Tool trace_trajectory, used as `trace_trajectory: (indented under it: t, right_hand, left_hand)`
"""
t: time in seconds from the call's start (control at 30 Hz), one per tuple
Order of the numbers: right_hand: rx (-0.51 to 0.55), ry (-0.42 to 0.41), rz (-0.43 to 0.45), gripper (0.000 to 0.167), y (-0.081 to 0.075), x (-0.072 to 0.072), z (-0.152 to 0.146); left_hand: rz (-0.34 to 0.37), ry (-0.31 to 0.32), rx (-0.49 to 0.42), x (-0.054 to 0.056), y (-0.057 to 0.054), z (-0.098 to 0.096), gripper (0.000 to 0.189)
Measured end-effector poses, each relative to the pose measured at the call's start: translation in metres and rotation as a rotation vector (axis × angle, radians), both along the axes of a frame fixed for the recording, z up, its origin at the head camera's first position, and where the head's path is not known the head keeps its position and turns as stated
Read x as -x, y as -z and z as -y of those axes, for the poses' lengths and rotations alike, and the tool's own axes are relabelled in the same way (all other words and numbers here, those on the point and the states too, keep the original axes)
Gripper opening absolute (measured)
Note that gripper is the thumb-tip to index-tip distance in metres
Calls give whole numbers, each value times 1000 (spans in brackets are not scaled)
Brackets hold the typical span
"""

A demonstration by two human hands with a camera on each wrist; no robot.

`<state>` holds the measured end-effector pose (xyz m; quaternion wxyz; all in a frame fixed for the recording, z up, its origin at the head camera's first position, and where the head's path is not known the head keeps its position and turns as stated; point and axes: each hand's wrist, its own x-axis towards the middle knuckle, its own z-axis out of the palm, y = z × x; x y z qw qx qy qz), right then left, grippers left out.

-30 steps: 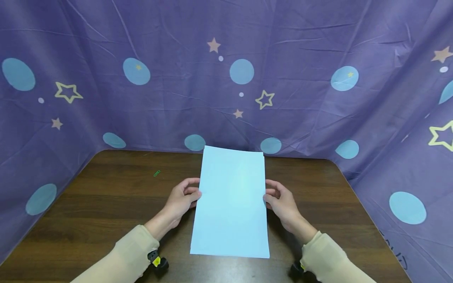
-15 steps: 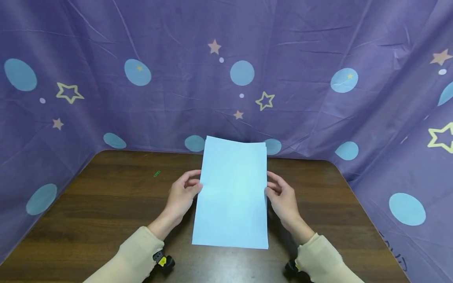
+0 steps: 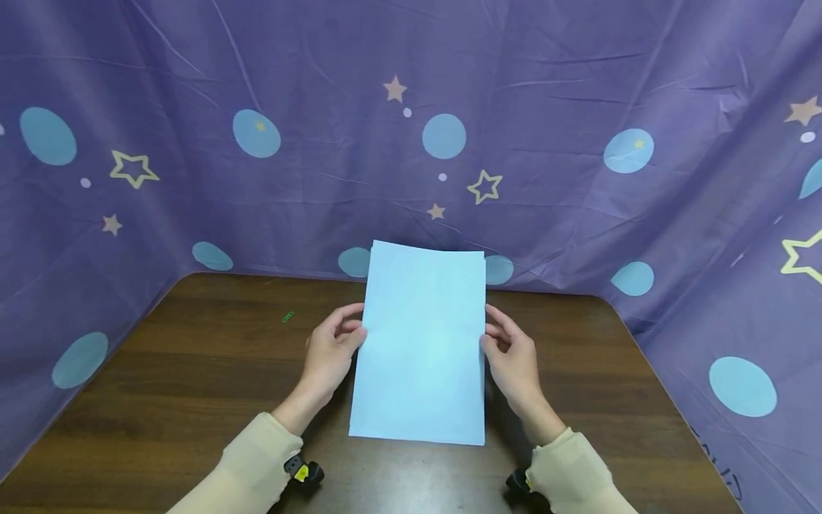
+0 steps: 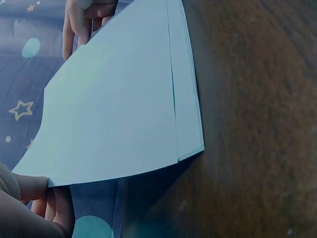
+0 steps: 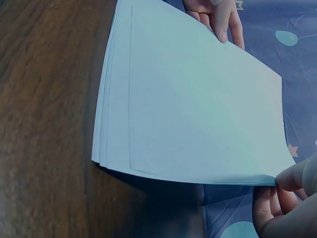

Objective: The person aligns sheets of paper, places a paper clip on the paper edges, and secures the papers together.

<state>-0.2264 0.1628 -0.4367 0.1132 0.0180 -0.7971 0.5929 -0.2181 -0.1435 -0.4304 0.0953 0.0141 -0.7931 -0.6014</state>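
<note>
Paper shift, head view: the light-blue paper stack (image 3: 420, 343) sits higher in the frame than a second ago, both hands having gone with it; the green paper clip (image 3: 287, 316) lies in nearly the same spot.
Paper position, head view: in front of the person, between the hands, over the brown table (image 3: 193, 378); its far edge overlaps the purple backdrop (image 3: 321, 78) in view.
Left hand, head view: left hand (image 3: 329, 355) pinches the stack's left edge, thumb in front, fingers curled behind.
Right hand, head view: right hand (image 3: 515, 364) pinches the right edge likewise, at about the same height.
Clip, head view: on the table, left of the stack, well apart from it.
Sheets, left wrist view: bowed, near edges staggered, a strip of lower sheets showing past the top one.
Left grip, left wrist view: thumb closed down on the paper's edge, fingers underneath.
Sheets, right wrist view: several separate edges fan out over the table; contact with the wood cannot be told.
Right grip, right wrist view: thumb and fingers closed on the edge, paper between.
</note>
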Motion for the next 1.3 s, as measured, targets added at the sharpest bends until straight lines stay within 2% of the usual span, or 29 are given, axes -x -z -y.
trace_trajectory:
  t: [0.43,0.7,0.97,1.3]
  right_hand:
    - [-2,18,-82,52,-3,-1,1]
    - [5,18,-135,54,-5,-1,1]
    - [21,16,-224,55,-10,1,2]
    - [48,21,-297,53,-14,3,2]
  left_hand:
    - [-122,-54,110,-2,-4,-5,43]
    - [-202,-125,185,-1,-7,-8,42]
    - [-262,-151,153,1,-9,-8,42]
    - [-332,-127,36,5,-13,-9,40]
